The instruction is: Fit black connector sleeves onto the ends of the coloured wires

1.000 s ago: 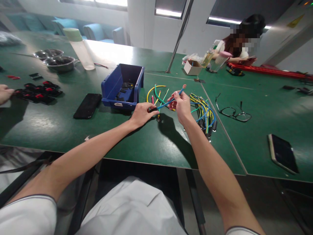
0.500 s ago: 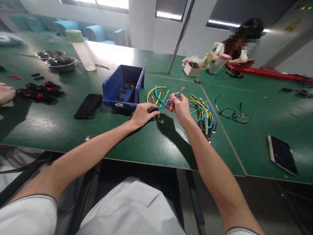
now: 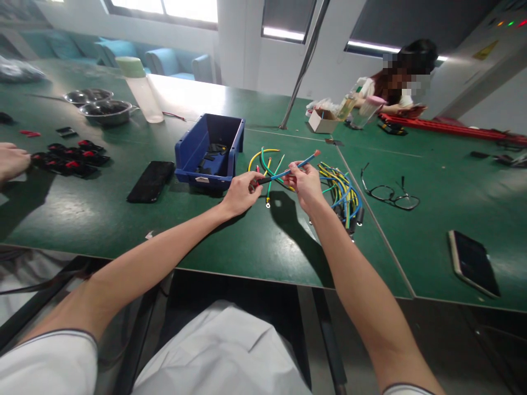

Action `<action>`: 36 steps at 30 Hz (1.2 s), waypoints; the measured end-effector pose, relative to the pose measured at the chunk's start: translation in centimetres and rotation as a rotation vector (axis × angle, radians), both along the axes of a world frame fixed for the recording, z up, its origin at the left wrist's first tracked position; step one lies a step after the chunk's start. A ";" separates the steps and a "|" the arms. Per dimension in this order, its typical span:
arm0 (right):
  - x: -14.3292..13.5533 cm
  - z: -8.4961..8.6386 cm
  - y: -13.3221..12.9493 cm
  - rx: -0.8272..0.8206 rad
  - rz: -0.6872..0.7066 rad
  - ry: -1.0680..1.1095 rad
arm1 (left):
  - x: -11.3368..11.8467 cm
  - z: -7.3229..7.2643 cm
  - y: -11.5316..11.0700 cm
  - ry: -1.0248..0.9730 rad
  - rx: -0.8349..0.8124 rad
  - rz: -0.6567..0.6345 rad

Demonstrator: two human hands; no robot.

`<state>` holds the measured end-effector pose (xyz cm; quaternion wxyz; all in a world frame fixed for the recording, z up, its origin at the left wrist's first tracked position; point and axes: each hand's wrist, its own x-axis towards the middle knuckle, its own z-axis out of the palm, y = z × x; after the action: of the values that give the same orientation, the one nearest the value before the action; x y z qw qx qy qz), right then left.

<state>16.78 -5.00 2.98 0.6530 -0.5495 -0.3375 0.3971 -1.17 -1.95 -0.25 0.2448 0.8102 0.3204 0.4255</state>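
Note:
A blue wire with a bare copper end and a black sleeve is stretched between my two hands. My left hand pinches it at the sleeve end. Farther along, near the copper end, the fingers of my right hand are closed on the blue part. Several loose yellow and green wires lie on the table just behind my hands, one with a ring terminal. Right of my right hand lies a bundle of yellow, green and blue wires with black sleeves and ring ends.
A blue bin holding small black parts stands behind my left hand. Left of it are a black phone, black and red parts, metal bowls and another person's hand. Glasses and a phone lie right.
The black sleeve shows more between my hands, and my left fingers have shifted slightly left along it. The wire's copper end has moved slightly right.

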 end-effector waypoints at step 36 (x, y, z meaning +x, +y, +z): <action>0.4 0.2 -0.1 0.026 -0.034 0.062 | -0.5 1.7 -1.0 0.091 0.270 0.089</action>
<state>17.19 -5.09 3.13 0.6768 -0.5340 -0.3129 0.3985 -1.63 -3.00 1.43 0.0997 0.8391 0.3069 0.4379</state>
